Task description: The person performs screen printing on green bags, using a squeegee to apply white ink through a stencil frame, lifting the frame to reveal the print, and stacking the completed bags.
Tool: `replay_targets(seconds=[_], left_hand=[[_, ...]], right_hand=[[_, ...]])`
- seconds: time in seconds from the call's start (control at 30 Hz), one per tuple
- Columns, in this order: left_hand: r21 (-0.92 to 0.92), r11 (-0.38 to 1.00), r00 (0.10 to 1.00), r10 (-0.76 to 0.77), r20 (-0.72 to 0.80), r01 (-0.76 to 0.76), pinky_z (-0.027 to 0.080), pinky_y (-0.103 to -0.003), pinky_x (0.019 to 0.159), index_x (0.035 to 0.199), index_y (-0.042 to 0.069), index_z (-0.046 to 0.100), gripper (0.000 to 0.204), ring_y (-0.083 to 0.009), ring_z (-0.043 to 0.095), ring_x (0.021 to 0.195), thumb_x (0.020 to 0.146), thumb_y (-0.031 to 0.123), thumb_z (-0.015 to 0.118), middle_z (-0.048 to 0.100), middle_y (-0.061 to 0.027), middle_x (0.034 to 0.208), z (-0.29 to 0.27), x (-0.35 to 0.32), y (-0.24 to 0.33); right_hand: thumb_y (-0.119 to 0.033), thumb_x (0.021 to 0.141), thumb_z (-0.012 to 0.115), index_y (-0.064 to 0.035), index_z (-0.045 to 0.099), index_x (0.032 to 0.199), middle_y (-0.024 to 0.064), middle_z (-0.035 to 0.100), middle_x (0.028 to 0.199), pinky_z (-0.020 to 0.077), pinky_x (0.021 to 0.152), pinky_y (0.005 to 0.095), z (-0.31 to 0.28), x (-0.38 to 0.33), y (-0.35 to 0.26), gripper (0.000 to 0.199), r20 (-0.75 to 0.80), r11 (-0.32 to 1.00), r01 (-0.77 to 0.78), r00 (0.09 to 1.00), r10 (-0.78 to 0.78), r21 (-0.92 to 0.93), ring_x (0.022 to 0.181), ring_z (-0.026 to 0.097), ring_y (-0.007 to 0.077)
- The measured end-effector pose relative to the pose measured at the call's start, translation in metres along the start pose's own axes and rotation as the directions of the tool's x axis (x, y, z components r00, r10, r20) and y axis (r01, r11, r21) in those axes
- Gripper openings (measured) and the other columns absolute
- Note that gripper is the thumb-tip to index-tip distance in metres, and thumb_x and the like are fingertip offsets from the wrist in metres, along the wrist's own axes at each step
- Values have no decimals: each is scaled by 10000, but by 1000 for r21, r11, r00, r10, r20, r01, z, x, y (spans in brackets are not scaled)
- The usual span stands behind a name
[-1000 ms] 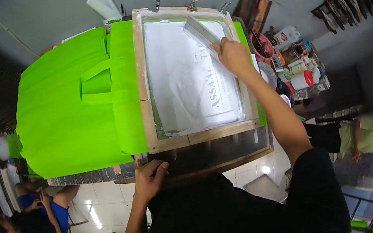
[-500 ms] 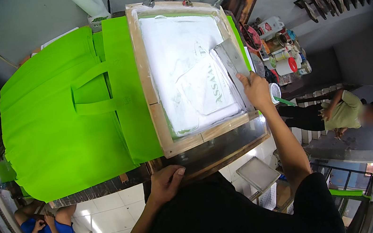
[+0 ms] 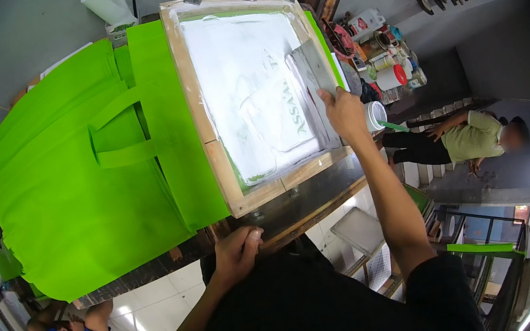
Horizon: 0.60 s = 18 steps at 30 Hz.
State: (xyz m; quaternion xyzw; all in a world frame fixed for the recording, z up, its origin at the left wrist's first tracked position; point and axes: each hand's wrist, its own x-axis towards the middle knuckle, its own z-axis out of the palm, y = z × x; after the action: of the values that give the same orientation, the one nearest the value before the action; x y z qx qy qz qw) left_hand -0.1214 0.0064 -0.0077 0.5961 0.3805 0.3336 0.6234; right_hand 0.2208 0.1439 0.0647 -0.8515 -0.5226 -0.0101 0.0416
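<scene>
A: What was shown at the table?

B: A wooden-framed printing screen [image 3: 255, 92] was laid flat over a bright green cloth bag [image 3: 85, 184], whose looped handles stuck out to the frame's left. A squeegee [image 3: 313, 74] was stood on the white mesh near the frame's right rail, and it was gripped from below by the right hand [image 3: 342, 110], fingers closed around its near end.

A: And the other hand?

B: The left hand [image 3: 240, 250] was curled over the near edge of the table [image 3: 311, 203]; nothing was seen held in it.

A: What could have gone wrong?

B: The frame was not seen to be held down by either hand, only clipped at its far edge, so it might have been shifted by the pull of the squeegee and the print smeared. With a one-handed grip, uneven pressure was also judged likely, leaving patchy ink. Pots and tins [image 3: 386, 60] were crowded just beside the frame's right side and could have been knocked by an elbow.
</scene>
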Motion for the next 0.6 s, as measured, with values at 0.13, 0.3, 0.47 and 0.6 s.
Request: replay_targets(seconds=[0.13,0.3,0.47,0.6], left_hand=[[-41,999,1000,-25,-2,25,527,-285,575,990,-16,696,206,-149,663,602,1027,138,563,694,-97,743,0,0,0],[-52,998,999,-33,7,34,527,-274,578,998,-25,693,235,-129,651,597,1038,138,529,694,-88,741,1,-1,-2],[-68,997,1000,-29,7,30,523,-262,577,998,-40,683,285,-110,628,594,1057,133,464,684,-80,736,0,-1,-1],[-63,997,999,-34,3,35,520,-260,576,998,-43,682,301,-105,628,600,1064,147,457,683,-80,737,2,-2,-1]], right_hand=[[-426,999,571,52,638,935,334,683,843,539,808,564,3,-5,-15,487,-15,999,-8,1000,8,-36,852,682,510],[-390,1007,557,52,628,970,325,692,867,538,827,557,5,-11,-28,449,12,999,-35,999,35,-23,871,688,497],[-359,1008,551,65,620,986,327,696,901,534,836,556,0,-19,-51,431,51,999,-39,998,40,-19,898,685,500],[-347,1005,555,81,620,984,338,692,912,522,865,552,-3,-28,-62,433,68,998,-54,996,52,29,914,683,499]])
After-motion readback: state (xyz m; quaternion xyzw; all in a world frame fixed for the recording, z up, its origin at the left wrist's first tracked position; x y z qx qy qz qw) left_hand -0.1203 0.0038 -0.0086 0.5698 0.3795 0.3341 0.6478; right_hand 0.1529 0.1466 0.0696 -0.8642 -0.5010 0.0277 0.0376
